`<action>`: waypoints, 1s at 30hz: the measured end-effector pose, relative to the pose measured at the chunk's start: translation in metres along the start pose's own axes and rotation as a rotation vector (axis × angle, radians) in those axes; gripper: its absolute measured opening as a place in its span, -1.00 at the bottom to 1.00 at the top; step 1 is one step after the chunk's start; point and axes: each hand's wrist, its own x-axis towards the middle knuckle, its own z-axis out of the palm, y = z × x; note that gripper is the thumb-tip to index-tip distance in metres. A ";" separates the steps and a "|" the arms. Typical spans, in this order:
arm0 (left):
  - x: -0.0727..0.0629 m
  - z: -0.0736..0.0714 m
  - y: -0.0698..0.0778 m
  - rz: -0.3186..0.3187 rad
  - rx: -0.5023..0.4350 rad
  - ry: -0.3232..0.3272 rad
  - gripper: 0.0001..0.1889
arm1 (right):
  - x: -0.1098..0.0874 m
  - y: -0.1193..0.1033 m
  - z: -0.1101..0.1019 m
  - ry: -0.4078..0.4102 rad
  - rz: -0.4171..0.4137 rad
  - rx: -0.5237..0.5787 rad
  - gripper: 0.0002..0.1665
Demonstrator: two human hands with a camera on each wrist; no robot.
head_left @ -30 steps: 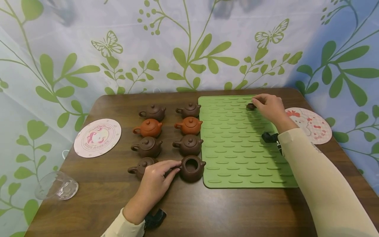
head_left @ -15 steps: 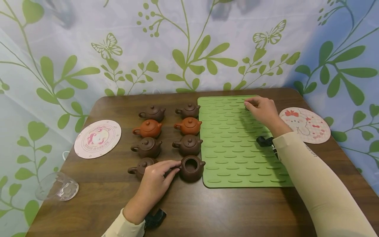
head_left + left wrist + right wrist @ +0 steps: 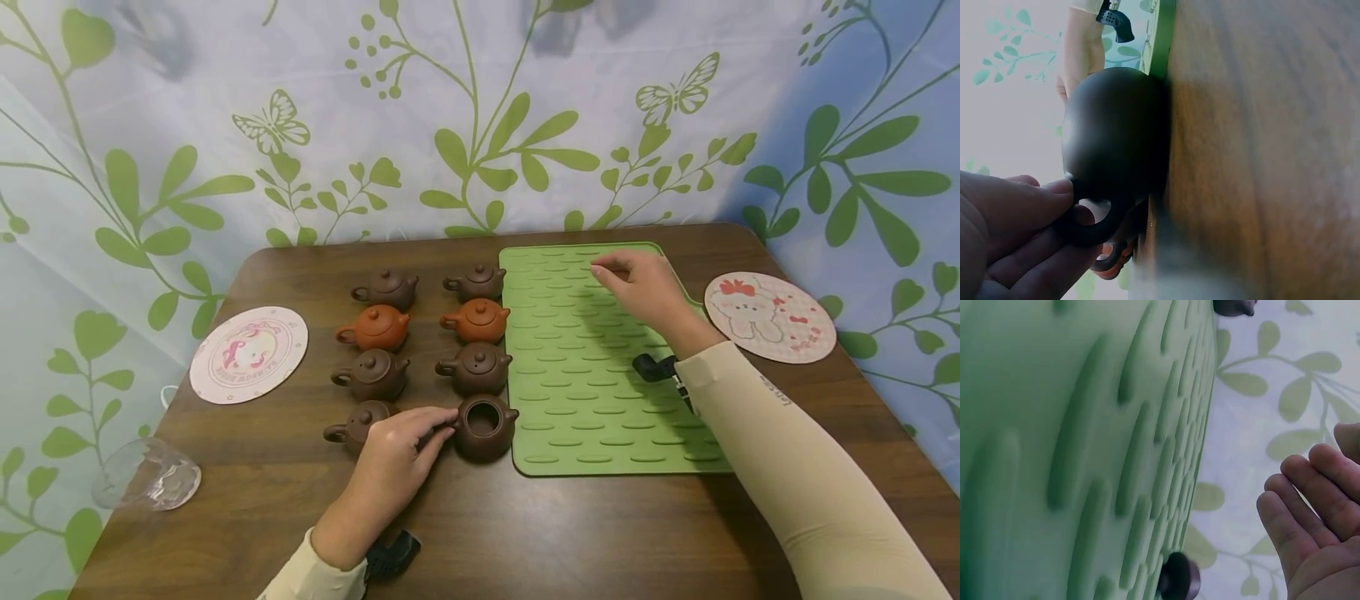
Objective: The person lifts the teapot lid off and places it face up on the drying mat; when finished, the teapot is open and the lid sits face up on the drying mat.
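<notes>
A dark brown teapot (image 3: 486,427) without its lid stands on the table at the front of the right column, its opening showing. My left hand (image 3: 401,458) pinches its handle (image 3: 1088,232) between thumb and fingers. Over the far part of the green ridged mat (image 3: 570,367) is my right hand (image 3: 648,292), fingers together and lightly bent, holding nothing. In the right wrist view a small dark lid (image 3: 1185,576) sits on the mat, apart from that hand's fingers (image 3: 1282,519); in the head view the hand hides it.
Several lidded teapots stand in two columns left of the mat, including orange ones (image 3: 480,320) (image 3: 381,327) and brown ones (image 3: 480,367) (image 3: 373,373). Round printed mats lie at left (image 3: 247,354) and right (image 3: 768,317). A clear glass (image 3: 161,475) lies near the left edge.
My right hand has let go of the lid on the green mat and moved left across the mat's far part. The left hand stays on the teapot handle.
</notes>
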 end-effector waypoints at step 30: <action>0.077 -0.033 -0.007 -0.181 0.099 -0.063 -0.65 | -0.009 -0.052 0.038 -0.090 -0.185 0.006 -0.60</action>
